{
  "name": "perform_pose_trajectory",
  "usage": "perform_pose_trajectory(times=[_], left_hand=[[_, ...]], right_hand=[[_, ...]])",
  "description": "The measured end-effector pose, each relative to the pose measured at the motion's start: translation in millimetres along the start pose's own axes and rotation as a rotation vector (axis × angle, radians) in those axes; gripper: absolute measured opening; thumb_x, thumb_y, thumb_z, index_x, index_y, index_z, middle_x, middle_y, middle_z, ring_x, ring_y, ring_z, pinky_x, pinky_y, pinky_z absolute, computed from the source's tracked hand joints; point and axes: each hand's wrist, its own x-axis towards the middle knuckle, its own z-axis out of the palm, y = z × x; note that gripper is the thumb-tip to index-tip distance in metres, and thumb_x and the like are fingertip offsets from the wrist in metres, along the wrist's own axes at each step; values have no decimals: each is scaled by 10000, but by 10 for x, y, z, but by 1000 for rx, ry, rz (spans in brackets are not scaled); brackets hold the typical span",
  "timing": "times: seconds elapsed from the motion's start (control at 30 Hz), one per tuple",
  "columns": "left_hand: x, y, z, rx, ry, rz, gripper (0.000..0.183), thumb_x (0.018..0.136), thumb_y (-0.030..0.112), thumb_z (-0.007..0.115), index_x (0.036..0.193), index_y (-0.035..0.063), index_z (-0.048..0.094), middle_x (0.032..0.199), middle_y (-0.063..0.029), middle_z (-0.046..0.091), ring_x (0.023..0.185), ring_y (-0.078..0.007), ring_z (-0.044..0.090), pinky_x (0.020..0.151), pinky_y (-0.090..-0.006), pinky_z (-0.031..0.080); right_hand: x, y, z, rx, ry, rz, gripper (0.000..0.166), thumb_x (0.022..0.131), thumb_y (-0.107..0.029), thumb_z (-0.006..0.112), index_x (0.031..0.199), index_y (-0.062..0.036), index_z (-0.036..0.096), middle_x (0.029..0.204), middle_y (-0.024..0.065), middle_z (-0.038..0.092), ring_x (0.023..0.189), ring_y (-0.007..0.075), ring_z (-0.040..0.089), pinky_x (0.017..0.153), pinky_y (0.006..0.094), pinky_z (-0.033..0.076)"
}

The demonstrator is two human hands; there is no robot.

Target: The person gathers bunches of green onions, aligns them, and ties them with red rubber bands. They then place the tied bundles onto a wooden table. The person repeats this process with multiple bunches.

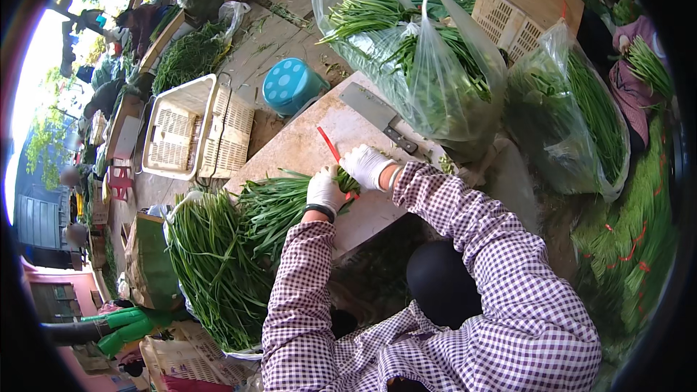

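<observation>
A bunch of green garlic chives (283,201) lies on the pale board (299,136) in front of me. My white-gloved left hand (324,190) is closed around the bunch near its gathered end. Against that end, my gloved right hand (366,167) grips a red tie strip (328,142). One end of the strip sticks up between my hands, and another part shows below the bunch. Fingers hide where it passes around the stalks. Beyond my right hand a cleaver (375,114) rests flat on the board.
Loose chives heap in a large bag (218,267) at left. A cream plastic crate (179,130) and a blue dotted stool (294,86) stand beyond the board. Clear bags of greens (452,81) crowd the right. Tied bundles (626,250) cover the ground there. Another person's sleeve (629,92) shows at far right.
</observation>
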Motion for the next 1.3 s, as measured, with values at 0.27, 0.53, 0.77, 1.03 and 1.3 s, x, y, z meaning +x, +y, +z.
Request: perform_pose_trajectory(times=[0.27, 0.53, 0.77, 1.03, 1.3], left_hand=[[13, -127, 126, 57, -9, 2, 638, 670, 340, 803, 1163, 54, 516, 1044, -189, 604, 982, -359, 594, 835, -440, 491], [-16, -81, 87, 35, 26, 5, 623, 670, 364, 796, 1136, 57, 520, 1045, -185, 595, 965, -357, 596, 833, -439, 485], [32, -94, 114, 119, -42, -44, 727, 654, 471, 792, 1210, 63, 561, 1133, -165, 602, 1077, -313, 567, 977, -431, 396], [-29, -106, 40, -108, 46, -109, 1020, 468, 392, 897, 1300, 20, 440, 1210, -213, 514, 1149, -359, 467, 987, -443, 414], [-603, 283, 30, -75, 536, -161, 534, 584, 289, 842, 1035, 149, 593, 983, -53, 552, 993, -290, 501, 918, -455, 359]], right_hand=[[822, 470, -418, 456, -88, 202, 437, 733, -299, 754, 1065, -33, 655, 1012, 220, 670, 941, 366, 653, 825, 435, 514], [1359, 354, -47, 371, -78, 378, 275, 837, -331, 656, 976, -98, 699, 987, 182, 686, 914, 355, 662, 803, 446, 521], [453, -255, -430, 257, 430, -93, 104, 808, -115, 577, 791, -99, 678, 759, 120, 676, 702, 286, 686, 654, 387, 554], [-448, -209, 96, 403, 696, -163, 226, 797, -199, 676, 1000, -106, 715, 1099, 69, 686, 1029, 221, 641, 892, 352, 503], [-499, -226, 167, 307, 735, -220, 286, 806, -111, 627, 1085, -74, 677, 1152, 106, 662, 1062, 242, 630, 941, 375, 492]])
